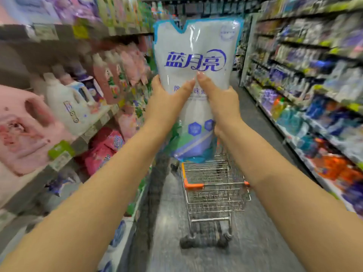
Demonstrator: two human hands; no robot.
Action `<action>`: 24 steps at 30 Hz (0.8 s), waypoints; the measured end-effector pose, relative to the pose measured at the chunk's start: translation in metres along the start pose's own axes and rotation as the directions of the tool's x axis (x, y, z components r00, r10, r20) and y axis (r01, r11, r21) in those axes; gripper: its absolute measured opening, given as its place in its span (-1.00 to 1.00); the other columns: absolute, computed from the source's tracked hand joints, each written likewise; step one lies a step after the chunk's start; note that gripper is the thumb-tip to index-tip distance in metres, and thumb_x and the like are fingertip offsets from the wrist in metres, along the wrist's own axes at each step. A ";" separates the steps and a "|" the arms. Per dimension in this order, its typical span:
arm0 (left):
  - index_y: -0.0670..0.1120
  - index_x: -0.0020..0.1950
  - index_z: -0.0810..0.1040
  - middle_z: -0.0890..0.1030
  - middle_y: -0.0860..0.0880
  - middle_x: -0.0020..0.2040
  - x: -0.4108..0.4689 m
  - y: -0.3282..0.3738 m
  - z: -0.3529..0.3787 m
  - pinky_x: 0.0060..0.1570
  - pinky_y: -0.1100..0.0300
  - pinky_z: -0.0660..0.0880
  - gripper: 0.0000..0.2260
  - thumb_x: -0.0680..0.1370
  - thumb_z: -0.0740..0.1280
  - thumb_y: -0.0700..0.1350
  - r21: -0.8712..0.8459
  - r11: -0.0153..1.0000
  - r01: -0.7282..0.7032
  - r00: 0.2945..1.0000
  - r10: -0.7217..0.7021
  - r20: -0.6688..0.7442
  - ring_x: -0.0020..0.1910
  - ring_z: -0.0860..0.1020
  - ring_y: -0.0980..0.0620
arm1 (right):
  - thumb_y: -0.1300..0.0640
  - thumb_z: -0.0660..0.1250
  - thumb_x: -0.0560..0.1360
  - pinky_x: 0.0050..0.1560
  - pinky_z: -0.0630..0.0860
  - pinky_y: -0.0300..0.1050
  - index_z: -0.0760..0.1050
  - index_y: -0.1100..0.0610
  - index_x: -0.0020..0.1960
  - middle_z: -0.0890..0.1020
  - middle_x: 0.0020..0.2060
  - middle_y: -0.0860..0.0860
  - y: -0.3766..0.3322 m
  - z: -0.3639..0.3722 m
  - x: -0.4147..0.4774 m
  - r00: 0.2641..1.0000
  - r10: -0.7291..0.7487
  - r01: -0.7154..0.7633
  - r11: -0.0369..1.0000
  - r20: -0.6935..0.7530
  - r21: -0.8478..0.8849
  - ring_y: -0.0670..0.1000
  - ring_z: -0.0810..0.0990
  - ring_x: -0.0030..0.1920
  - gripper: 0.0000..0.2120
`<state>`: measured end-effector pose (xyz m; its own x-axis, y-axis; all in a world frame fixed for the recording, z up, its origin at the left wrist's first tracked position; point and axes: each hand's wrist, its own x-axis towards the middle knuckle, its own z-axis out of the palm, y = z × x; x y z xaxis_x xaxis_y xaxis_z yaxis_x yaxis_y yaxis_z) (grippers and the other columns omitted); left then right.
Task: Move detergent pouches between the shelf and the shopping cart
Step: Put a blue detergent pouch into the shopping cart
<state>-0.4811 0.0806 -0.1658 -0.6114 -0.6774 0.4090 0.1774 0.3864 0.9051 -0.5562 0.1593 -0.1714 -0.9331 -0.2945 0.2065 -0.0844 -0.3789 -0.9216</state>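
The detergent pouch (196, 61) stands upright in mid-air, long axis vertical — directly above the shopping cart (214, 195). The left hand (167, 103) and right hand (220, 103) clasp its lower middle from both sides; the shelf (94, 126) lies left.

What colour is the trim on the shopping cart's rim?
Orange, on the shopping cart, clearest in the head view.

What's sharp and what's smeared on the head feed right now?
Head view: the pouch, gripped by left hand and right hand, is sharp, logo readable, slight glare on its plastic; left shelves and right shelves streak with motion blur; the cart below is soft.
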 end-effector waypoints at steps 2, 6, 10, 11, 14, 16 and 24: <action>-0.02 0.26 0.35 0.60 0.04 0.07 0.005 -0.024 0.041 0.12 0.01 0.51 -0.24 0.16 0.38 0.30 -0.020 0.998 0.060 0.998 -0.060 0.002 0.04 0.60 0.01 | -0.06 0.55 0.17 0.02 0.61 0.10 0.58 0.18 0.09 0.70 -0.08 0.10 0.018 -0.035 0.027 0.999 0.046 -0.046 0.999 -0.005 -0.008 0.10 0.69 -0.08 -0.44; -0.03 0.23 0.36 0.58 0.06 0.03 0.016 -0.083 0.111 0.12 -0.01 0.51 -0.38 0.28 0.42 0.20 -0.022 0.986 0.166 0.986 -0.166 -0.003 0.03 0.59 0.02 | -0.14 0.53 0.01 0.02 0.61 0.08 0.56 0.17 0.13 0.69 -0.05 0.08 0.064 -0.090 0.074 0.988 0.147 -0.149 0.986 -0.036 -0.070 0.08 0.69 -0.08 -0.25; -0.08 0.30 0.37 0.58 0.04 0.05 0.032 -0.149 0.161 0.08 0.01 0.53 -0.35 0.32 0.46 0.18 0.009 0.952 0.305 0.952 -0.305 0.039 0.01 0.59 0.02 | -0.13 0.55 0.08 0.01 0.61 0.09 0.53 0.14 0.14 0.68 -0.03 0.08 0.126 -0.127 0.118 0.959 0.272 -0.279 0.954 -0.076 -0.105 0.09 0.68 -0.07 -0.31; -0.07 0.29 0.38 0.60 0.02 0.07 0.039 -0.167 0.171 0.08 0.00 0.53 -0.31 0.28 0.45 0.22 0.018 0.943 0.332 0.942 -0.332 0.042 0.01 0.59 0.00 | -0.18 0.54 0.03 0.01 0.61 0.08 0.52 0.11 0.13 0.68 -0.02 0.07 0.144 -0.132 0.131 0.948 0.305 -0.314 0.943 -0.088 -0.114 0.09 0.68 -0.07 -0.26; -0.07 0.26 0.38 0.60 -0.04 0.12 0.061 -0.223 0.196 0.11 -0.03 0.51 -0.33 0.27 0.43 0.23 0.082 0.894 0.440 0.893 -0.445 0.064 0.06 0.59 -0.06 | -0.24 0.55 0.01 0.02 0.60 0.12 0.53 0.11 0.16 0.67 -0.01 0.09 0.202 -0.145 0.167 0.895 0.430 -0.444 0.886 -0.121 -0.134 0.13 0.68 -0.08 -0.20; -0.07 0.25 0.35 0.58 -0.06 0.15 0.076 -0.268 0.212 0.14 -0.01 0.49 -0.43 0.37 0.43 0.17 0.126 0.847 0.516 0.846 -0.527 0.081 0.09 0.57 -0.09 | -0.15 0.56 0.13 -0.02 0.62 0.10 0.53 0.15 0.16 0.67 -0.02 0.12 0.242 -0.154 0.189 0.855 0.498 -0.514 0.850 -0.147 -0.114 0.13 0.68 -0.10 -0.31; -0.14 0.24 0.48 0.63 -0.15 0.07 0.075 -0.489 0.269 0.02 -0.13 0.57 -0.17 0.04 0.52 0.16 -0.054 0.508 0.860 0.510 -0.846 0.157 0.01 0.63 -0.15 | -0.06 0.55 0.16 -0.09 0.62 0.08 0.49 0.22 0.20 0.65 0.01 0.20 0.435 -0.203 0.230 0.644 0.726 -0.762 0.637 -0.242 -0.117 0.17 0.68 -0.10 -0.30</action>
<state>-0.8210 0.0090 -0.6091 -0.5828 -0.5736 -0.5756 -0.3940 -0.4199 0.8175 -0.8785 0.1050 -0.5915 -0.7469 -0.2525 -0.6151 0.6159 0.0859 -0.7831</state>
